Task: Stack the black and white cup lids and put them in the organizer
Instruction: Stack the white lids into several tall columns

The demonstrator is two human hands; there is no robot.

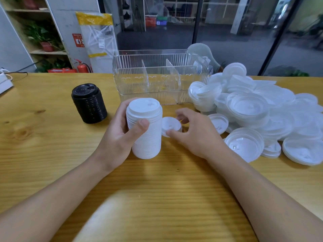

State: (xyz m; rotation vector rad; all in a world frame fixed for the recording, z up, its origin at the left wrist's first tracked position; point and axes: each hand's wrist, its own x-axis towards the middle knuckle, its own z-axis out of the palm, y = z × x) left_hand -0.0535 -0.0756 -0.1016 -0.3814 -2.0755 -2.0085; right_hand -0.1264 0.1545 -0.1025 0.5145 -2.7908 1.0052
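Observation:
My left hand (120, 137) grips a tall stack of white lids (145, 126), held upright just above the wooden table (52, 154). My right hand (195, 135) pinches a single white lid (171, 125) by its rim, right beside that stack. A stack of black lids (88, 103) stands alone on the table to the left. Behind the hands sits the clear plastic organizer (157, 79) with its dividers; no lids show in its front compartments. A large loose heap of white lids (258, 109) covers the table on the right.
A white power strip (4, 81) lies at the table's far left edge. Behind the table are a shelf with plants (40, 35), a red fire extinguisher (82, 67) and glass doors. More white lids rest against the organizer's right end.

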